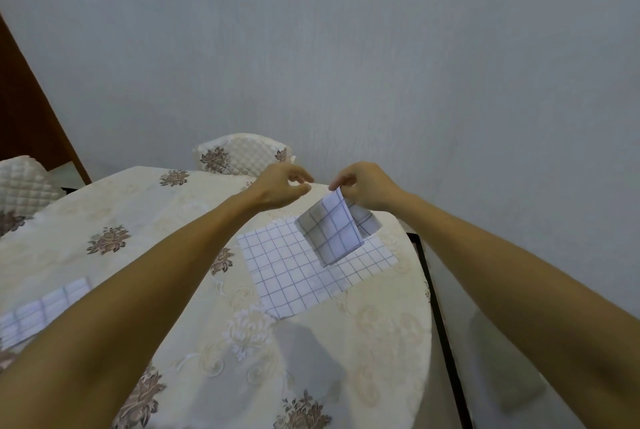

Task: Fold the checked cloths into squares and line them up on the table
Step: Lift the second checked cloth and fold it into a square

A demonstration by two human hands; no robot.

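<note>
A white cloth with a thin blue check [334, 232] hangs in the air, folded over, pinched at its top corner by my right hand [363, 189]. My left hand [280, 187] is raised just left of it, fingers curled with a small gap, holding nothing. Under the hanging cloth another checked cloth [294, 272] lies spread flat on the table's right side. A third checked cloth [41, 307] lies at the left edge, partly hidden behind my left forearm.
The round table [173, 213] wears a cream cloth with brown flower prints. Two quilted chair backs [242, 151] [24, 186] stand at the far side and far left. A grey wall rises behind; a dark strip [440, 324] runs along the floor at right.
</note>
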